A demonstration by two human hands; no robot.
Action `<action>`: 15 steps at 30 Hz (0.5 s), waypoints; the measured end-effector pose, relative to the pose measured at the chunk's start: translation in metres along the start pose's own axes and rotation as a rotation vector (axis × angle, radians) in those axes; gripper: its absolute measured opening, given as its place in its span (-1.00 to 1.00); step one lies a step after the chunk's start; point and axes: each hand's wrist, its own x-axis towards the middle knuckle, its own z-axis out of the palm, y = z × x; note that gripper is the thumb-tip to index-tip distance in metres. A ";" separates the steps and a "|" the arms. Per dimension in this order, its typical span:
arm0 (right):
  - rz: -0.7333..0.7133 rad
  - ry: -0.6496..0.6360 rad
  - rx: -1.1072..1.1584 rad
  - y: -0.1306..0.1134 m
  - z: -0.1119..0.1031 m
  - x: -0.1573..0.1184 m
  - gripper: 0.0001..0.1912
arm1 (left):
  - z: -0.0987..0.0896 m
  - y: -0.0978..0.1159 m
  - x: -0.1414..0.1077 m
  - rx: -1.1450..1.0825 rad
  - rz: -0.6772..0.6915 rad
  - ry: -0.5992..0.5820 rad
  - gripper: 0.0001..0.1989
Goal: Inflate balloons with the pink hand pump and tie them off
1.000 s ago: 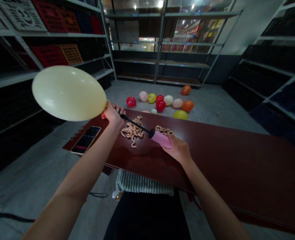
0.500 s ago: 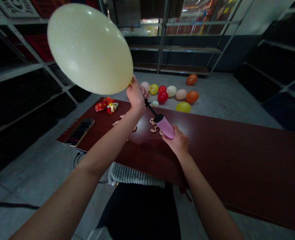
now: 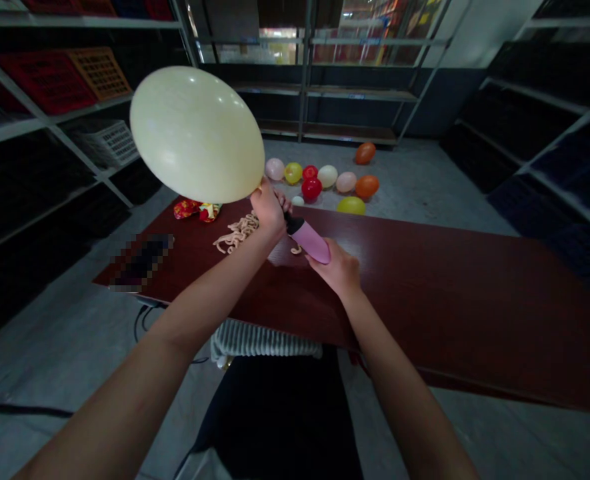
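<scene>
The left hand (image 3: 269, 212) is closed around the neck of a pale cream balloon (image 3: 197, 133), and the black nozzle (image 3: 289, 222) of a pink hand pump (image 3: 309, 242) runs into that fist; whether it enters the neck is hidden. The right hand (image 3: 335, 268) grips the pump's barrel. The balloon sits up and left of both hands, its long axis slanting away from the left hand, nearly in line with the pump. Below, on a dark red wooden surface (image 3: 449, 313), lie pale twisted strands (image 3: 235, 233), crumpled bright wrappers (image 3: 191, 209) and a blurred-out phone (image 3: 142, 263). Beyond, coloured balloons (image 3: 319, 180) lie on the concrete floor (image 3: 425, 193) before metal shelves (image 3: 355, 93).
</scene>
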 end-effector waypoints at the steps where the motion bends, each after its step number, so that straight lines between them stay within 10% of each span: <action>1: -0.026 -0.013 0.001 -0.001 -0.001 0.000 -0.52 | -0.005 0.004 0.002 -0.020 0.026 -0.003 -0.49; 15: -0.319 -0.013 -0.158 0.002 0.010 -0.005 -0.52 | -0.081 0.102 0.036 -0.042 0.198 0.163 -0.60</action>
